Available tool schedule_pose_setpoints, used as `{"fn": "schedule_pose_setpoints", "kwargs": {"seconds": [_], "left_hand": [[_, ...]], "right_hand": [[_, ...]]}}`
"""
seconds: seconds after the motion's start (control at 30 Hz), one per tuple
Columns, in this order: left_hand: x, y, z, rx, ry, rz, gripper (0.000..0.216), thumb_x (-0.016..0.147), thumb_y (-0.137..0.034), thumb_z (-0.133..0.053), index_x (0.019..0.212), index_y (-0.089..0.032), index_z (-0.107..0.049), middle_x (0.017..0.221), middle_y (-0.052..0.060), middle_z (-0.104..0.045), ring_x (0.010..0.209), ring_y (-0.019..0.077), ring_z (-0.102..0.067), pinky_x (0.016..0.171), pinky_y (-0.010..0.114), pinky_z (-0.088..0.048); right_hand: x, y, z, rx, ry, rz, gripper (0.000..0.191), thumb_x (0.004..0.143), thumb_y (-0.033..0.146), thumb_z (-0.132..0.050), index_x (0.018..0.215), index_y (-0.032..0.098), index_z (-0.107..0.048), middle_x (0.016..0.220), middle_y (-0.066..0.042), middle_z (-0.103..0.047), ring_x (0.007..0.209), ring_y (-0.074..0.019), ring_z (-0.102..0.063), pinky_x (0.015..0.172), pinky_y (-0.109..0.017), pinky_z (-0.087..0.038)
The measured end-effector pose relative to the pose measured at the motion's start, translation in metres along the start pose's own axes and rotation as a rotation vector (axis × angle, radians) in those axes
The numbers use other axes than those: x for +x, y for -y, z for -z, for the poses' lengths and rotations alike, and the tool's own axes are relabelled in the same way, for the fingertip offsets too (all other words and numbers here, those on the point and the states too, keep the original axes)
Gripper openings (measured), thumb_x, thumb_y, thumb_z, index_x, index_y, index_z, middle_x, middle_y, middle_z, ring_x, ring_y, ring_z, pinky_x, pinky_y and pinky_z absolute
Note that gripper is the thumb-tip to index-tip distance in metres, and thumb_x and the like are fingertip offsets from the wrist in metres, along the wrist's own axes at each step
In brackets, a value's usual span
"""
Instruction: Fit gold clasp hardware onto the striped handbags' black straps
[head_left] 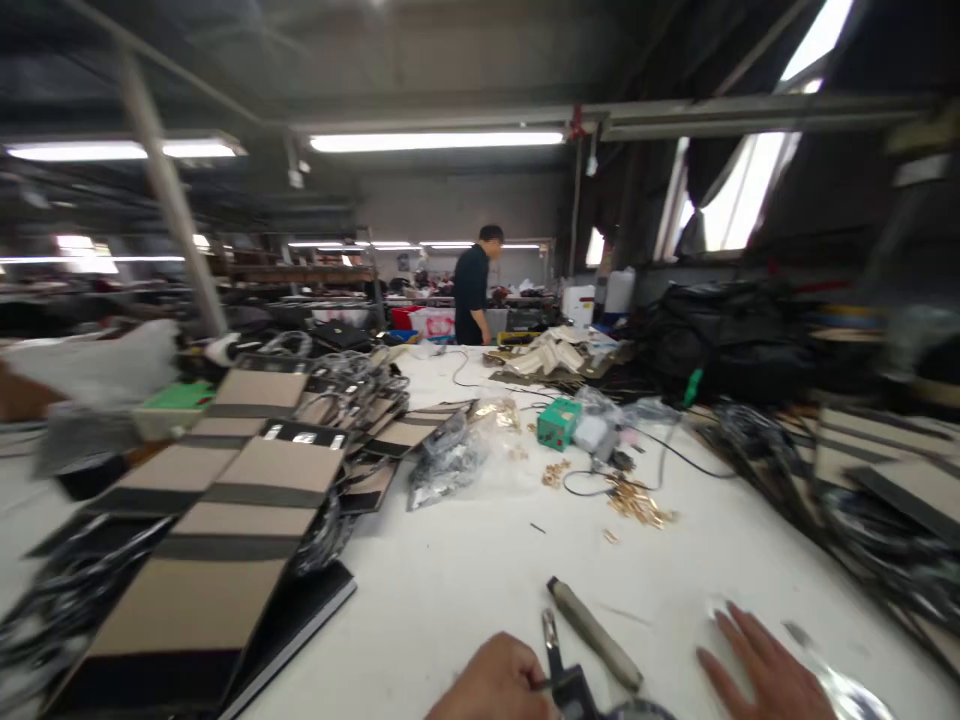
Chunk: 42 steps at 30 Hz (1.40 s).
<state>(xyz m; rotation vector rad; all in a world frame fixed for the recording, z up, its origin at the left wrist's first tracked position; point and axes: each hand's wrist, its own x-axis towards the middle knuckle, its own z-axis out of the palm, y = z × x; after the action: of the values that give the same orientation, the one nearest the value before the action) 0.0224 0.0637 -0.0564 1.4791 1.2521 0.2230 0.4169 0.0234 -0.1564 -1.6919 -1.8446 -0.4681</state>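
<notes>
Low in the view, my left hand (pixel 501 680) is closed with its thumb and fingers pinched on a black strap piece (pixel 571 690). A shiny metal fitting (pixel 551 630) stands up from that piece. Just right of it lies a grey-green rod-like tool (pixel 596 635) with a dark tip, flat on the white table (pixel 450 590). Farther right, my right hand (pixel 769 670) has its fingers spread over the tabletop, slightly blurred. Beside it is a crumpled clear plastic piece (pixel 851 690). The bottom edge cuts off both wrists.
Striped beige-and-black panels (pixel 232 520) with plastic-wrapped handles pile up at left; more panels (pixel 900 480) lie at right. Gold metal parts (pixel 637 500), a green box (pixel 559 423) with a cable and clear bags (pixel 450 455) sit mid-table. A person (pixel 471 290) stands beyond.
</notes>
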Motion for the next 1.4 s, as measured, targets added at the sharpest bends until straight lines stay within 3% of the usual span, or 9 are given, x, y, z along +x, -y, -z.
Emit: {"fn": "schedule_pose_setpoints", "kwargs": {"seconds": [0.07,0.2,0.3,0.47,0.67,0.9,1.1,1.4], "left_hand": [[0.006,-0.005,-0.001,0.043,-0.002,-0.052,0.035,0.060,-0.050,-0.074,0.066,-0.019,-0.061,0.055,-0.005,-0.045,0.059,0.0124,-0.040,0.056,0.026,-0.026],[0.025,-0.007,0.003,0.048,0.113,-0.136,0.044,0.065,-0.061,-0.068,0.066,-0.019,-0.053,0.056,-0.006,-0.041,0.058,0.0110,-0.034,0.054,0.026,-0.020],[0.032,-0.002,0.006,0.013,0.195,-0.111,0.054,0.063,-0.071,-0.067,0.070,-0.019,-0.053,0.058,-0.005,-0.044,0.057,0.0114,-0.035,0.053,0.026,-0.020],[0.032,0.002,0.005,0.015,0.188,-0.101,0.059,0.064,-0.076,-0.067,0.070,-0.019,-0.051,0.057,-0.005,-0.042,0.056,0.0107,-0.034,0.052,0.026,-0.021],[0.033,-0.001,0.005,-0.025,0.208,-0.068,0.060,0.063,-0.075,-0.068,0.071,-0.018,-0.053,0.060,-0.002,-0.051,0.058,0.0123,-0.042,0.054,0.025,-0.025],[0.030,-0.005,0.004,-0.022,0.203,-0.048,0.062,0.061,-0.078,-0.069,0.070,-0.019,-0.051,0.059,-0.003,-0.051,0.057,0.0119,-0.042,0.053,0.024,-0.025],[0.028,-0.008,0.005,-0.008,0.196,-0.056,0.065,0.059,-0.082,-0.067,0.070,-0.019,-0.053,0.060,-0.001,-0.055,0.057,0.0134,-0.046,0.053,0.025,-0.029],[0.032,0.000,0.006,0.021,0.186,-0.073,0.062,0.064,-0.079,-0.067,0.071,-0.018,-0.055,0.061,-0.001,-0.056,0.058,0.0141,-0.048,0.053,0.024,-0.031]], "right_hand": [[0.007,0.017,0.022,-0.096,0.096,-0.146,0.055,0.092,0.058,-0.048,0.127,0.022,-0.069,0.132,-0.014,-0.067,0.123,-0.0363,-0.061,0.103,-0.054,-0.049],[0.031,0.036,0.040,-0.133,0.287,-0.303,0.049,0.098,0.049,-0.047,0.129,0.017,-0.066,0.142,-0.012,-0.061,0.132,-0.0319,-0.054,0.112,-0.050,-0.041],[0.038,0.039,0.043,-0.090,0.344,-0.348,0.050,0.098,0.049,-0.048,0.136,0.019,-0.062,0.148,-0.011,-0.055,0.139,-0.0311,-0.047,0.115,-0.051,-0.036],[0.037,0.039,0.046,-0.050,0.416,-0.348,0.057,0.099,0.052,-0.045,0.144,0.017,-0.054,0.155,-0.012,-0.046,0.146,-0.0293,-0.038,0.120,-0.050,-0.028],[0.043,0.036,0.049,-0.069,0.443,-0.364,0.060,0.098,0.054,-0.047,0.143,0.015,-0.055,0.158,-0.013,-0.041,0.149,-0.0319,-0.032,0.121,-0.050,-0.024],[0.057,0.030,0.049,-0.056,0.496,-0.372,0.064,0.098,0.057,-0.046,0.144,0.013,-0.054,0.156,-0.016,-0.043,0.148,-0.0320,-0.035,0.121,-0.050,-0.023],[0.048,0.037,0.047,-0.008,0.471,-0.343,0.063,0.097,0.057,-0.046,0.144,0.016,-0.053,0.155,-0.014,-0.045,0.146,-0.0313,-0.037,0.121,-0.051,-0.025],[0.053,0.041,0.045,-0.006,0.503,-0.358,0.067,0.097,0.057,-0.048,0.146,0.012,-0.050,0.158,-0.015,-0.040,0.149,-0.0312,-0.031,0.121,-0.049,-0.024]]}}
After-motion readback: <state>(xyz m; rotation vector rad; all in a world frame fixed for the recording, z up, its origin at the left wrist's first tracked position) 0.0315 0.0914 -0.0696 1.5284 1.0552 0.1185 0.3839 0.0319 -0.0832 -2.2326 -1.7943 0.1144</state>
